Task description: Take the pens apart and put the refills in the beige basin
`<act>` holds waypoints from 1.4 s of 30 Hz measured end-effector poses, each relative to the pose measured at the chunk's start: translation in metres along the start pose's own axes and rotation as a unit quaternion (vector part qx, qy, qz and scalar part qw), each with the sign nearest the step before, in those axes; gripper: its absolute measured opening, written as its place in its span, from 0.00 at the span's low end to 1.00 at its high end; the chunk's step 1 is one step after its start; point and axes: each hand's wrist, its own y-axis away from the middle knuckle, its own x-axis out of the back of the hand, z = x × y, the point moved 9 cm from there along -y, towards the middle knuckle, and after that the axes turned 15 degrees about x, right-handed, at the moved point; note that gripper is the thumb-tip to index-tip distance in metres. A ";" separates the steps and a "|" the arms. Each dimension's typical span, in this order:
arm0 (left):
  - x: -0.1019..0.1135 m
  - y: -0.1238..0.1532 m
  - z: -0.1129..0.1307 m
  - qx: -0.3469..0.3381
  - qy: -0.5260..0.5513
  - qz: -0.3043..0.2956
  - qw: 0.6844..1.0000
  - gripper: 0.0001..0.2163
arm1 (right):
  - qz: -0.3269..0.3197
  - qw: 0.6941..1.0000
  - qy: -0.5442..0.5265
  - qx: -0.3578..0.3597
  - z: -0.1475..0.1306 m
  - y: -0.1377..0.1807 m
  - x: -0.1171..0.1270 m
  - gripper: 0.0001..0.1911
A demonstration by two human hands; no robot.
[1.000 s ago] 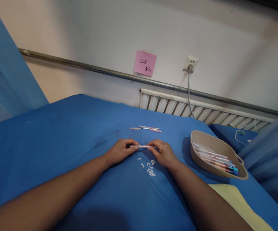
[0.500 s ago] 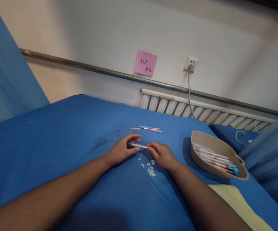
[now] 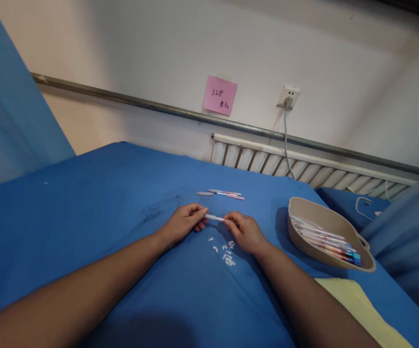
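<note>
A slim, light-coloured pen (image 3: pixel 215 218) is stretched between my two hands above the blue cloth. My left hand (image 3: pixel 187 221) is closed round its left end, the thumb and fingers pinching it. At the other end, the fingertips of my right hand (image 3: pixel 245 232) grip the tip. Just beyond the hands lie several pens or pen parts (image 3: pixel 224 193) in a loose group. Small white scraps (image 3: pixel 228 259) are scattered on the cloth below the right hand.
To the right stands a beige basket (image 3: pixel 325 215) holding several pens (image 3: pixel 325 239). A yellow cloth (image 3: pixel 354 299) lies near the right forearm. Behind the blue-covered table (image 3: pixel 97 193) are a radiator (image 3: pixel 246 157), a metal rail (image 3: pixel 140 103) and a wall socket (image 3: pixel 288 96).
My left hand's fingers, loosely spread around the pen before, have closed on its left end. The right hand has shifted slightly right and still grips the tip.
</note>
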 end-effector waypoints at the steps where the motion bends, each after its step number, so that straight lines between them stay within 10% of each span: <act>1: -0.001 0.000 0.000 0.001 -0.011 -0.002 1.000 0.13 | 0.000 1.000 0.002 0.001 0.000 0.000 0.000 0.10; 42: 0.001 0.004 0.008 -0.044 -0.014 -0.010 0.999 0.17 | 0.009 1.000 0.005 0.008 -0.001 0.000 0.001 0.09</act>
